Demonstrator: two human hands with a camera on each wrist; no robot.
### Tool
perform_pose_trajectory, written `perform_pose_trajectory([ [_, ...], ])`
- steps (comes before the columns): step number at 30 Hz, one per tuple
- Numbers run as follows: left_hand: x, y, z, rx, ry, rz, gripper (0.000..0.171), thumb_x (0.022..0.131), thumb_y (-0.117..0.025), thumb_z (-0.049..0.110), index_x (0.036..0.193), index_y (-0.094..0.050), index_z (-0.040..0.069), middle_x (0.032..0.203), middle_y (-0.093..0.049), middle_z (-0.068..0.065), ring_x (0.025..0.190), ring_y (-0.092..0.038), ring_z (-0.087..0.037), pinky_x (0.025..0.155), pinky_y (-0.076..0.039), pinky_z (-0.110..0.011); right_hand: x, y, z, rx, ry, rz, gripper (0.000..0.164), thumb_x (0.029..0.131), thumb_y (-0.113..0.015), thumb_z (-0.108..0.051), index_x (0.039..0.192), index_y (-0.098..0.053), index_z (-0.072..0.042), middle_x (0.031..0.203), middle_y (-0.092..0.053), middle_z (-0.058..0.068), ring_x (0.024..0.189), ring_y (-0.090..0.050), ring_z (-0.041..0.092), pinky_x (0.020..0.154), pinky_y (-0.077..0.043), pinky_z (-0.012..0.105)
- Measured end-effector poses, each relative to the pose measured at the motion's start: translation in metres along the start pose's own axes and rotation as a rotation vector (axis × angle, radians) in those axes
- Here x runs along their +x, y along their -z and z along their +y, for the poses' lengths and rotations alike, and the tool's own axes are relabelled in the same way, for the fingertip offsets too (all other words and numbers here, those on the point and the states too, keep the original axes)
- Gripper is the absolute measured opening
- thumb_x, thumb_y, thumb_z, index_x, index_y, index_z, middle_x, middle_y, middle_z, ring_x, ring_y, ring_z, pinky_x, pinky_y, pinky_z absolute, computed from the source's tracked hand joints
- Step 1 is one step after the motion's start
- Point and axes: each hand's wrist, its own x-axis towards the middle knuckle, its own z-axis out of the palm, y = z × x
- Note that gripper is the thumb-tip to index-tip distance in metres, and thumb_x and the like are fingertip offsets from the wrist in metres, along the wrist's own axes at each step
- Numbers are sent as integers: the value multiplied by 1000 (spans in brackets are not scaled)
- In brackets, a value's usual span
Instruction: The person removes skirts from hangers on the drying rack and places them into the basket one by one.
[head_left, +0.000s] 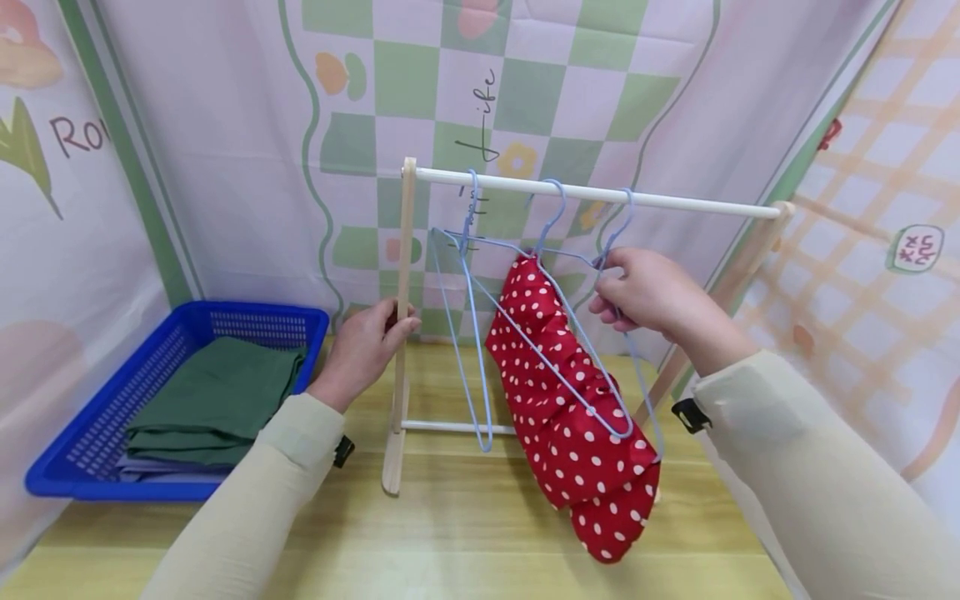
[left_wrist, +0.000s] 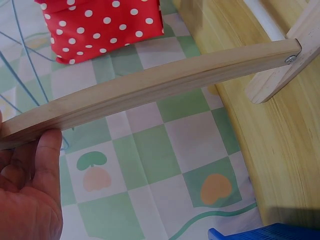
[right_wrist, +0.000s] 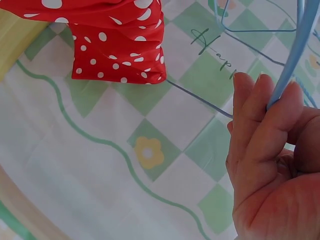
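My left hand (head_left: 365, 346) grips the left upright post (head_left: 405, 250) of a small clothes rack, thumb on the near side. In the left wrist view its fingers lie against the wooden post (left_wrist: 150, 82). On the right, my right hand (head_left: 641, 287) pinches the rightmost blue hanger (head_left: 615, 229) near its shoulder, with the hook over the white rail (head_left: 675, 201). A red cloth with white dots (head_left: 551, 392) hangs slanting among the hangers; exactly which one bears it I cannot tell. The middle hanger (head_left: 555, 212) crosses in front of it. Another hanger (head_left: 480, 350) hangs bare at left.
A blue basket (head_left: 48, 467) stands left of the rack, holding folded dark green cloth (head_left: 217, 400). Under it shows some pale purple cloth (head_left: 161, 472). The rack stands on a wooden table (head_left: 450, 533), with patterned curtains behind and at both sides.
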Motion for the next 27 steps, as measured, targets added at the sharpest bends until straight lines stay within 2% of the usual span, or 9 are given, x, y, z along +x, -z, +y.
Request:
perform_pose_trajectory([
  [6, 0, 1, 0, -3, 2, -4, 33, 108, -56, 40, 123, -66, 12, 96, -71, -6, 80, -59, -23, 72, -52, -38, 3, -3, -4, 10, 3, -19, 44, 107, -46, -12, 146, -43, 10, 93, -74, 8, 68, -66, 11, 61, -60, 26],
  [27, 0, 0, 0, -28, 35, -11, 33, 108, -55, 42, 124, -65, 14, 97, -70, -4, 83, -62, -24, 73, -56, -39, 5, -17, -25, 20, 32, -15, 44, 102, -49, -7, 144, -47, 8, 95, -74, 12, 66, -67, 10, 61, -61, 26],
])
